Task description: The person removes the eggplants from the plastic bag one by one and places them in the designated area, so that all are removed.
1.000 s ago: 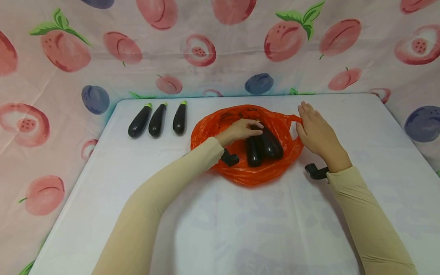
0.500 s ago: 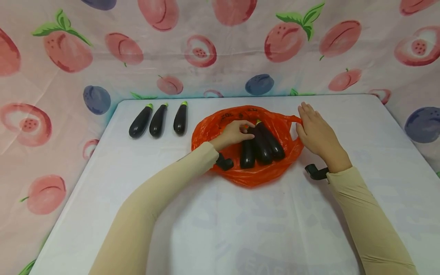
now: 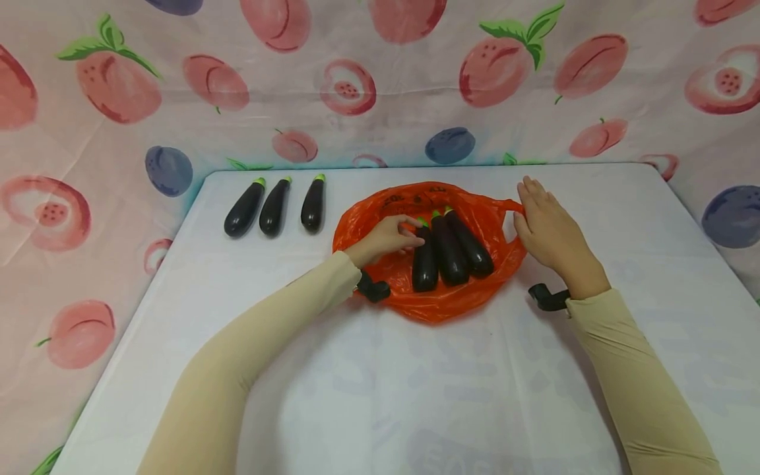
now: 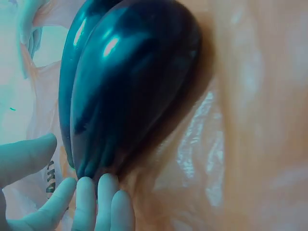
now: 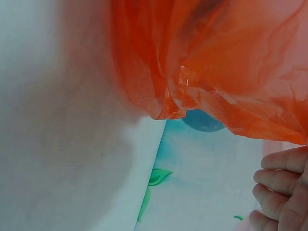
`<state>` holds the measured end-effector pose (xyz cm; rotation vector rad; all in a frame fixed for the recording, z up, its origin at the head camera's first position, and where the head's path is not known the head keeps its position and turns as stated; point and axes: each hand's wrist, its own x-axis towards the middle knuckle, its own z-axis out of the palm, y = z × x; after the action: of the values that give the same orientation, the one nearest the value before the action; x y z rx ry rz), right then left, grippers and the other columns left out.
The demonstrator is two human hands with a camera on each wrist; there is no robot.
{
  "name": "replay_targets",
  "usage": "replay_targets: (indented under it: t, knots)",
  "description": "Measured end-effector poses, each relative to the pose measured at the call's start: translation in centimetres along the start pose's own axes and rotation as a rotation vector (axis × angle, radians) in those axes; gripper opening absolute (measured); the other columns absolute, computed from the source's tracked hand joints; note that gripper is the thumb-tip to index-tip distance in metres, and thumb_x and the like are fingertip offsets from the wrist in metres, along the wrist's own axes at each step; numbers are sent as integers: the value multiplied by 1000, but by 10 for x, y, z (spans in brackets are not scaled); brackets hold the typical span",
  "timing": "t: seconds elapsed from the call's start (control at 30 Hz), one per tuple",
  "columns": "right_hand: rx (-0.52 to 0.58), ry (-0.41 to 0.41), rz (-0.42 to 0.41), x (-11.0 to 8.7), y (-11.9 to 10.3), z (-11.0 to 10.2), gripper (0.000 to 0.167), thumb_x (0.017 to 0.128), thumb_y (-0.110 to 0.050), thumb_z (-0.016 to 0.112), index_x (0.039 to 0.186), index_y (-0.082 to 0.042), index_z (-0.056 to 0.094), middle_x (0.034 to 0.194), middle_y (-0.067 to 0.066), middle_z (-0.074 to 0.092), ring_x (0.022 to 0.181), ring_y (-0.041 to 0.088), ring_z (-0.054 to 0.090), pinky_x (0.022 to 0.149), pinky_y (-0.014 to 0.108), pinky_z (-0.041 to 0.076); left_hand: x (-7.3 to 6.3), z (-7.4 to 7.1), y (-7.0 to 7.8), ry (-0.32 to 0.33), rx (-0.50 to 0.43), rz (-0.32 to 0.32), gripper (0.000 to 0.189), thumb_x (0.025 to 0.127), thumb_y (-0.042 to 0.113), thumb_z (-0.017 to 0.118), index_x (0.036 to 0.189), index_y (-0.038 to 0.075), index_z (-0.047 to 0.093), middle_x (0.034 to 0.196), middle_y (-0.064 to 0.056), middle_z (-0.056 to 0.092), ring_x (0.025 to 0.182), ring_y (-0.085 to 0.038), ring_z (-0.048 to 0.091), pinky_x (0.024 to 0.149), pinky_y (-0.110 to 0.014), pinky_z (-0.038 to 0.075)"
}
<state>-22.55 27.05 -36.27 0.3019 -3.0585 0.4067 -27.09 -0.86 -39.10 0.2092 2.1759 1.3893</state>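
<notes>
In the head view a red plastic bag (image 3: 392,284) lies spread wide with three dark, glossy eggplants inside. My left hand (image 3: 387,237) reaches over the bag's left side, its fingers at the green stem end of the leftmost eggplant (image 3: 425,267). The left wrist view shows the thumb well apart from the fingers (image 4: 85,204), their tips against the eggplant's narrow end. The other two, the middle eggplant (image 3: 451,254) and the right eggplant (image 3: 472,244), lie alongside it. My right hand (image 3: 552,231) holds the bag's right handle (image 3: 509,206) at the thumb, fingers pointing away.
Three more eggplants lie left of the bag at the table's back edge: one at the left (image 3: 245,210), one in the middle (image 3: 274,208) and one at the right (image 3: 313,204). A fruit-patterned cloth (image 3: 404,79) hangs behind the white table (image 3: 380,389).
My left hand has moved left and down across the bag, spreading the eggplants side by side so that all three show. The right hand stays where it was at the handle.
</notes>
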Motion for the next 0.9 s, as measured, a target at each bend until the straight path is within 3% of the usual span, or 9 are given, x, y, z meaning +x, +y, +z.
replay_targets:
  t: [0.17, 0.33, 0.63, 0.73, 0.83, 0.9]
  knots:
    - [5, -1, 3, 0, -1, -1, 59, 99, -25, 31, 147, 6, 16, 155, 24, 13, 145, 38, 11, 118, 54, 12, -2, -1, -2, -15, -26, -52, 46, 89, 15, 65, 130, 6, 48, 107, -15, 65, 85, -21, 64, 81, -29, 56]
    - [5, -3, 7, 0, 0, 0, 59, 99, -23, 32, 147, 7, 16, 155, 24, 13, 144, 38, 11, 117, 54, 12, -3, 0, -3, -55, -13, -107, 52, 89, 18, 65, 134, 3, 42, 123, -16, 59, 93, -24, 65, 89, -32, 55]
    - [3, -4, 1, 0, 0, 1, 59, 100, -24, 32, 147, 7, 15, 155, 24, 12, 145, 38, 10, 118, 54, 11, -4, 7, 1, -71, 15, -168, 59, 87, 24, 68, 135, -2, 45, 131, -15, 52, 102, -25, 61, 94, -35, 52]
    - [5, -1, 0, -1, 0, 0, 59, 99, -24, 30, 147, 7, 16, 155, 24, 13, 145, 38, 10, 118, 54, 12, -5, 8, 2, -64, 20, -180, 50, 86, 24, 69, 126, -2, 53, 115, -9, 59, 92, -21, 60, 92, -34, 53]
    - [5, -4, -4, -1, -1, -1, 59, 100, -25, 29, 147, 7, 16, 155, 24, 13, 144, 38, 11, 118, 54, 12, -7, 8, 3, -58, 17, -183, 26, 86, 24, 69, 94, 1, 62, 82, -2, 56, 80, -17, 57, 88, -32, 55]
    - [3, -4, -7, -2, -1, -3, 59, 100, -26, 29, 147, 7, 16, 155, 24, 13, 144, 38, 11, 118, 54, 12, -8, 9, 3, -61, 16, -176, 28, 85, 24, 70, 71, 5, 55, 63, 1, 46, 75, -17, 56, 84, -31, 56]
